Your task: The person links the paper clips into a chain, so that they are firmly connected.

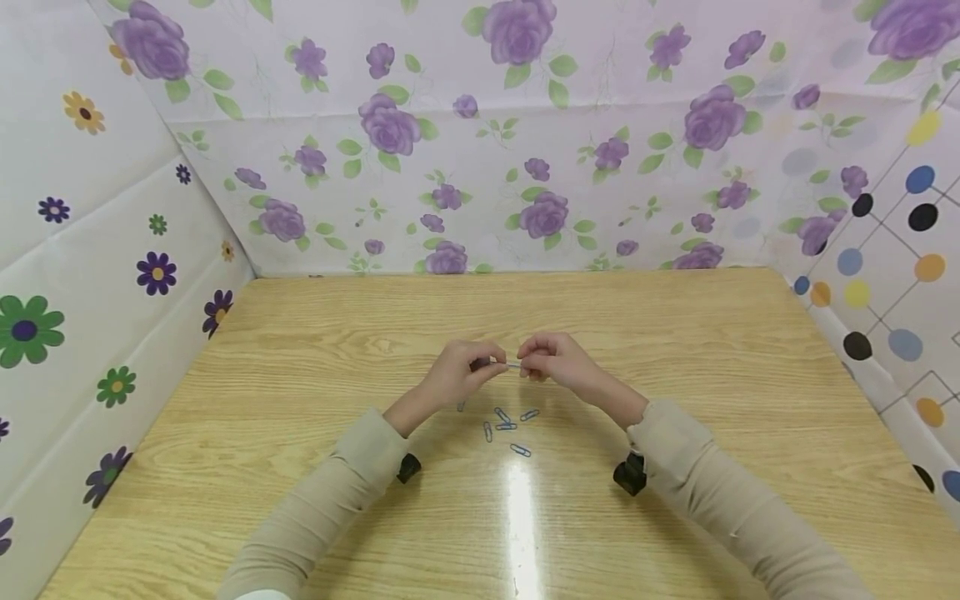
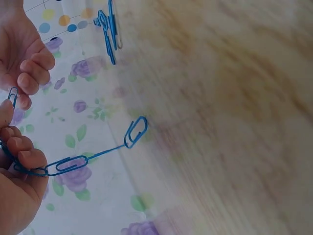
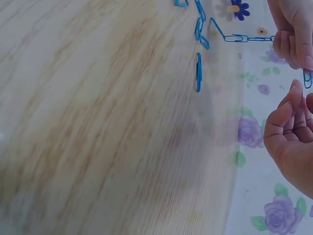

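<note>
My left hand [image 1: 468,372] pinches a blue paper clip [image 2: 13,94] between thumb and finger, its rounded end sticking out towards the other hand. From under the curled left fingers hangs a chain of linked blue paper clips [image 2: 71,165], its last clip [image 2: 136,132] low over the tabletop. My right hand [image 1: 558,362] faces it with bent fingers, fingertips [image 3: 295,90] right at the end of the pinched clip; I cannot tell whether they grip it. Several loose blue paper clips [image 1: 521,450] lie on the table just below the hands.
The wooden table [image 1: 712,333] has floral cloth [image 1: 465,192] behind it and patterned cloth on both sides. Black wrist devices [image 1: 630,473] show under both beige sleeves [image 1: 720,483]. Light reflects off the tabletop near the front.
</note>
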`<state>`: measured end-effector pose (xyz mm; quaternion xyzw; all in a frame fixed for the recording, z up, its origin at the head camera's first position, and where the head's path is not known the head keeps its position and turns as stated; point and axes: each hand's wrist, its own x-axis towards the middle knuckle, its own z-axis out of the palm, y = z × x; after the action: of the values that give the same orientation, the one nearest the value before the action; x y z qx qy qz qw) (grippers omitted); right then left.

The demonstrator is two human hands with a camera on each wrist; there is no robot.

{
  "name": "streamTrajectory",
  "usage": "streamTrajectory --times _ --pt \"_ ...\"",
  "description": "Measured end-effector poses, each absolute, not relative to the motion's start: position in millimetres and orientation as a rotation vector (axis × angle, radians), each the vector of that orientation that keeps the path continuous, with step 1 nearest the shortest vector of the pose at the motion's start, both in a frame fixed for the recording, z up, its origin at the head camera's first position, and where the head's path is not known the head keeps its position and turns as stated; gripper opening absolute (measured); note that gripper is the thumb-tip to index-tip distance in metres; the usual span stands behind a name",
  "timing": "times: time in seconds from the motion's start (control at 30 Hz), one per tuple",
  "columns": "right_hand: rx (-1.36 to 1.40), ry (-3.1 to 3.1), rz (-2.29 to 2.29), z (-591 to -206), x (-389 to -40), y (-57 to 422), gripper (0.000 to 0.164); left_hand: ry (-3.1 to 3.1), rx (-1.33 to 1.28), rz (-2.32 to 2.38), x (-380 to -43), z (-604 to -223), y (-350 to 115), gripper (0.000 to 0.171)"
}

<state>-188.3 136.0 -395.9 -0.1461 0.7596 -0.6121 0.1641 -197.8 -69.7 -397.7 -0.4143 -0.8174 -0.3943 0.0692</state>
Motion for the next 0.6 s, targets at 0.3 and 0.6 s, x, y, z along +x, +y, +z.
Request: streamTrajectory --times 0.3,0.6 --pt "-0.447 2.434 -1.405 -405.3 -186.9 147.0 0.014 -2.503 -1.148 -1.331 -198.2 -398.0 -71.2 0.005" --pt "-0.603 2.496 -1.170 -419.8 -180.0 151.5 0.008 -2.600 -0.982 -1.596 -179.6 -369.6 -69.6 0.006"
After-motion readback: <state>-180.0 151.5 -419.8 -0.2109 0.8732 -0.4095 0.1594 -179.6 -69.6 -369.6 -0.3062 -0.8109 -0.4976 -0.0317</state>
